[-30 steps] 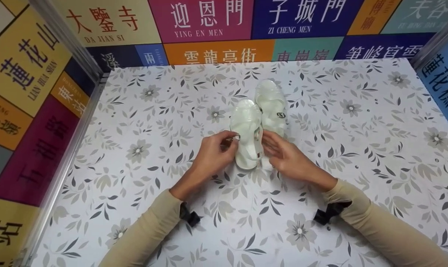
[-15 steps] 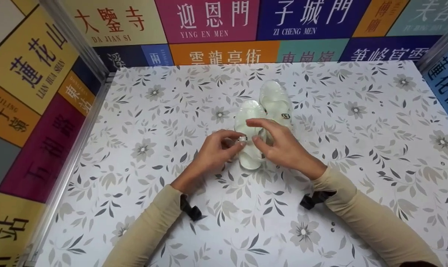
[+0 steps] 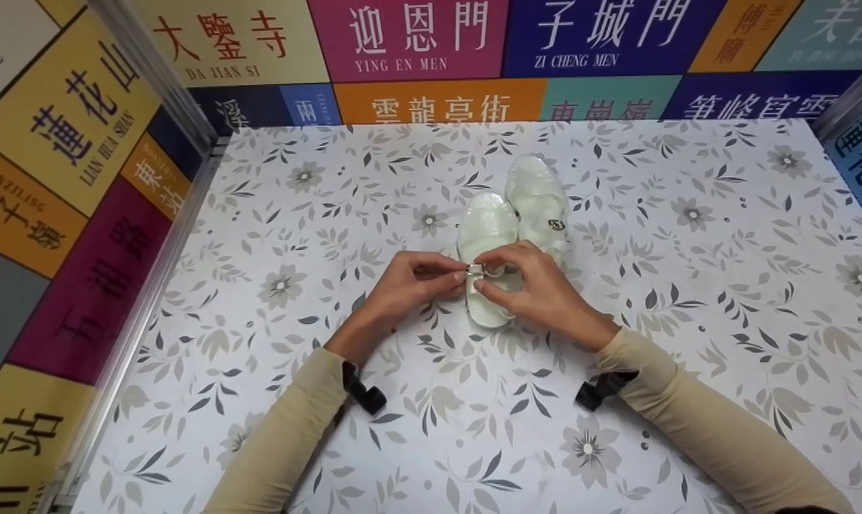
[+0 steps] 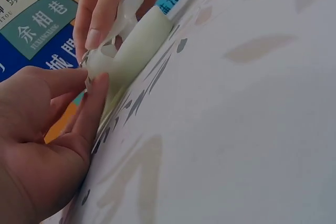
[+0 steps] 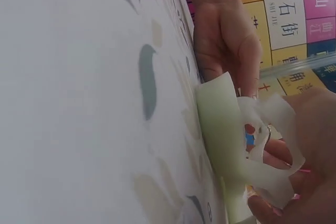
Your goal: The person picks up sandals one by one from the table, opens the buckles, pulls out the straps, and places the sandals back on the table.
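Observation:
A pale green, see-through sandal [image 3: 488, 218] lies on the table, toe pointing away, between both hands. At its left side my left hand [image 3: 404, 287] pinches the small metal buckle [image 3: 475, 270] with thumb and fingertips. Reaching over the sandal, my right hand [image 3: 549, 289] pinches the ankle strap right at that buckle. The right wrist view shows the pale strap [image 5: 289, 124] looping up above the thick heel [image 5: 216, 119]. How far the strap is through the buckle is hidden by fingertips. The matching sandal [image 3: 534, 184] rests behind and to the right, partly covered by my right hand.
A white tablecloth [image 3: 331, 442] with grey flowers and leaves covers the table. Colourful panels [image 3: 417, 36] with lettering stand along the back and left edges. Each sleeve cuff carries a black wrist camera, one at the left [image 3: 367, 396] and one at the right [image 3: 595, 392].
My right hand has moved left from the sandal's right side, bringing the strap across to the buckle. My left hand stays at the buckle. The head view has shifted slightly.

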### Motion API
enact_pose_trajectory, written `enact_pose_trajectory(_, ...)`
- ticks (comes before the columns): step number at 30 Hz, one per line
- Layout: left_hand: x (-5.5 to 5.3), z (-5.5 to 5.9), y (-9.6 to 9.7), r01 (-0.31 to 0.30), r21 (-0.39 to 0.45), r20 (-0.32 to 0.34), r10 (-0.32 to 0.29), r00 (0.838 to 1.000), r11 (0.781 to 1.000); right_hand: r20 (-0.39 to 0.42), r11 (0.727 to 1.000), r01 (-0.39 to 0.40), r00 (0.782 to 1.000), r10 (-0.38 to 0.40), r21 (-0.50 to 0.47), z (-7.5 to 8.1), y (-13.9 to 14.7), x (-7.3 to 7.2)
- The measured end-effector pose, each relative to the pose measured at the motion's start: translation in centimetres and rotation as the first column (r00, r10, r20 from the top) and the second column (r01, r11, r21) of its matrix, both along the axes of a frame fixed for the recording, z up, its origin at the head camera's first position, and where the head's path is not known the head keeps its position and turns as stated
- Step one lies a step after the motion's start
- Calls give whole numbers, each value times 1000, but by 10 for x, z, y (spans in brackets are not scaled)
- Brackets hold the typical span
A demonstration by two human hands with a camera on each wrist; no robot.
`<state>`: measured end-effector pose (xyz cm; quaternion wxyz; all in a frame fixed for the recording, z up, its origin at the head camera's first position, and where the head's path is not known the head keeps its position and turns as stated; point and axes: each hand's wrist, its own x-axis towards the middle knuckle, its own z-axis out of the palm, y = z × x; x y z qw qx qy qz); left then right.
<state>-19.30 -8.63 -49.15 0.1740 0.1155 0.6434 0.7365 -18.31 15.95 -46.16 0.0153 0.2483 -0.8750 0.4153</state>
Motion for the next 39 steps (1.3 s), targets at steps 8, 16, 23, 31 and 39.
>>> enact_pose_trajectory(8, -2, -1, 0, -31, 32, -10, 31, 999, 999, 83, 991, 37, 996, -27, -128, -4, 1, 2)
enact_pose_trajectory(16, -3, -2, 3, -38, 18, -73, 39, 997, 999, 89, 985, 29, 996, -14, -173, -9, 2, 1)
enact_pose_trajectory(23, -4, 0, -2, -11, -89, -63, 5, 998, 996, 88, 984, 33, 996, -17, -177, -11, 2, 1)
enact_pose_trajectory(31, -3, -2, -2, -19, -90, -66, 14, 998, 996, 126, 986, 36, 992, -15, -166, -13, 2, 1)
enact_pose_trajectory(39, -2, -2, 2, -34, -136, -153, 13, 988, 990, 127, 987, 31, 992, -11, -160, -10, 2, 0)
